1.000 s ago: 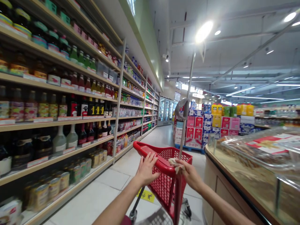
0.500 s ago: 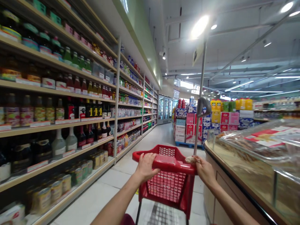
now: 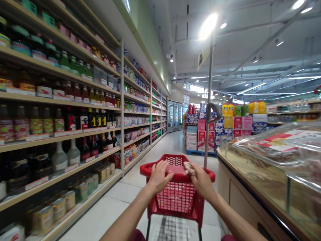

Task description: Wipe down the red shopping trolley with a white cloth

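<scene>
A red plastic shopping cart (image 3: 177, 197) stands directly in front of me. My left hand (image 3: 159, 176) lies over the left part of its handle (image 3: 210, 175), fingers stretched forward and thumb apart. Between the thumb and fingers of my right hand (image 3: 202, 180) is a crumpled off-white tissue (image 3: 188, 168), at the right part of the handle. That hand's palm lies against the handle bar; some fingertips are hidden behind the tissue.
Long shelves of bottles and cans (image 3: 60, 125) line the left side. On the right runs a glass-sided display counter (image 3: 253, 177) with covered trays. A metal pole (image 3: 208, 87) rises ahead, before stacked boxes (image 3: 200, 134). Glass-door coolers (image 3: 175, 113) stand at the far end.
My right hand has moved left along the handle, from its right end toward the middle, with the tissue. My left hand has shifted slightly right, its fingers stretched farther forward.
</scene>
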`<state>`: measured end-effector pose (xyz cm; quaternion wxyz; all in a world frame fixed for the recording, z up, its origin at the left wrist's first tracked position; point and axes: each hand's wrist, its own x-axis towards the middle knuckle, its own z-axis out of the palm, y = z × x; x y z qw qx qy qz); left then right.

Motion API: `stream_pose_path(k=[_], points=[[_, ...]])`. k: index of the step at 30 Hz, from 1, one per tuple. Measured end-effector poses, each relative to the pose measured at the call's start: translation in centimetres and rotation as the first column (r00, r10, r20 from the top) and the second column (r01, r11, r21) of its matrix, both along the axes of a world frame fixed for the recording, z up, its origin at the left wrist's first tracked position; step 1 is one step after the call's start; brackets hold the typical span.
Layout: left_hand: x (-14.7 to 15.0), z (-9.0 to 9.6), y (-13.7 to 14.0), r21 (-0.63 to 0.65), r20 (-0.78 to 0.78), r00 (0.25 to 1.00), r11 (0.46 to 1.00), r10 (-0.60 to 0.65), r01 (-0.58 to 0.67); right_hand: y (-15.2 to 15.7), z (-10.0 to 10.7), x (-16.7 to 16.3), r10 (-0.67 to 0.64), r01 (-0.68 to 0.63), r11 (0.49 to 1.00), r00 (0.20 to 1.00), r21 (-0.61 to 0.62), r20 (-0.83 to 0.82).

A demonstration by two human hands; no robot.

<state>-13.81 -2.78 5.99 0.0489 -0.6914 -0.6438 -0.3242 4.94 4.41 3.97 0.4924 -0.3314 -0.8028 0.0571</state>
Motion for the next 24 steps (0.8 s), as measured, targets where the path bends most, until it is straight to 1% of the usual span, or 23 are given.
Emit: stream_pose_path(k=[2, 3, 4, 5, 6, 7, 9, 10, 11, 13, 14, 15, 16, 17, 18, 19, 20, 21, 22, 23, 24], points=[[2.5, 0.6, 0.6, 0.071, 0.099, 0.994, 0.997, -0.041, 0.034, -0.7, 0.7, -1.9, 0.143, -0.159, 0.981, 0.98, -0.114, -0.138], [3.8, 0.7, 1.0, 0.094, 0.126, 0.99, 0.994, -0.062, 0.05, -1.0, 0.9, -2.7, 0.184, -0.219, 0.964, 0.959, -0.15, -0.216], [4.8, 0.8, 1.3, 0.105, 0.124, 0.989, 0.992, -0.079, 0.066, -1.1, 0.9, -3.1, 0.195, -0.248, 0.955, 0.939, -0.164, -0.283], [5.6, 0.7, 1.6, 0.112, 0.088, 0.992, 0.99, -0.093, 0.083, -1.0, 0.8, -3.0, 0.179, -0.238, 0.959, 0.93, -0.156, -0.32], [6.0, 0.5, 1.7, 0.122, 0.029, 0.994, 0.987, -0.104, 0.1, -0.8, 0.6, -2.6, 0.136, -0.185, 0.974, 0.939, -0.13, -0.317], [5.9, 0.3, 1.7, 0.138, -0.044, 0.992, 0.983, -0.118, 0.123, -0.6, 0.4, -1.8, 0.081, -0.109, 0.99, 0.961, -0.091, -0.265], [4.2, -0.2, 1.4, 0.178, -0.167, 0.975, 0.968, -0.147, 0.176, 0.1, -0.1, 0.1, -0.01, 0.01, 1.0, 0.998, -0.01, -0.058], [2.7, -0.5, 1.1, 0.193, -0.191, 0.97, 0.964, -0.148, 0.185, 0.3, -0.3, 0.9, -0.037, 0.037, 0.999, 0.998, 0.007, 0.049], [0.9, -0.7, 0.8, 0.203, -0.188, 0.974, 0.965, -0.13, 0.168, 0.5, -0.5, 1.5, -0.055, 0.056, 0.998, 0.991, 0.0, 0.123], [-2.4, -1.0, 0.1, 0.22, -0.144, 0.988, 0.972, -0.048, 0.079, 0.5, -0.5, 1.7, -0.083, 0.09, 0.995, 0.984, -0.04, 0.157], [-3.6, -1.2, -0.1, 0.233, -0.12, 0.993, 0.972, 0.006, 0.022, 0.4, -0.5, 1.4, -0.097, 0.106, 0.993, 0.985, -0.054, 0.142], [-4.1, -1.3, -0.2, 0.248, -0.106, 0.993, 0.968, 0.05, -0.022, 0.3, -0.4, 0.9, -0.109, 0.117, 0.991, 0.986, -0.059, 0.123], [-3.9, -1.5, -0.2, 0.268, -0.1, 0.992, 0.962, 0.081, -0.051, 0.1, -0.4, 0.4, -0.114, 0.121, 0.991, 0.988, -0.059, 0.107], [-3.0, -1.8, -0.1, 0.287, -0.11, 0.99, 0.957, 0.085, -0.051, -0.1, -0.4, -0.2, -0.112, 0.118, 0.991, 0.99, -0.059, 0.091], [-1.6, -2.1, 0.1, 0.303, -0.133, 0.989, 0.953, 0.067, -0.023, -0.2, -0.4, -0.6, -0.105, 0.109, 0.992, 0.992, -0.06, 0.069], [0.1, -2.4, 0.3, 0.315, -0.17, 0.985, 0.949, 0.027, 0.028, -0.3, -0.4, -1.0, -0.092, 0.095, 0.993, 0.995, -0.067, 0.043], [1.9, -2.6, 0.7, 0.309, -0.226, 0.973, 0.943, -0.05, 0.12, -0.3, -0.4, -1.1, -0.074, 0.075, 0.995, 0.997, -0.072, 0.015], [3.4, -2.8, 1.0, 0.307, -0.265, 0.959, 0.933, -0.103, 0.186, -0.3, -0.5, -1.2, -0.052, 0.051, 0.996, 0.999, -0.074, -0.012], [4.3, -2.9, 1.3, 0.315, -0.288, 0.949, 0.923, -0.131, 0.223, -0.1, -0.5, -1.1, -0.029, 0.026, 0.997, 0.999, -0.075, -0.04], [4.5, -2.9, 1.4, 0.319, -0.309, 0.939, 0.914, -0.152, 0.253, 0.0, -0.5, -0.9, -0.011, 0.005, 0.997, 0.998, -0.079, -0.066], [4.1, -2.9, 1.4, 0.33, -0.312, 0.939, 0.91, -0.148, 0.253, 0.2, -0.5, -0.7, 0.001, -0.009, 0.996, 0.996, -0.092, -0.093]])
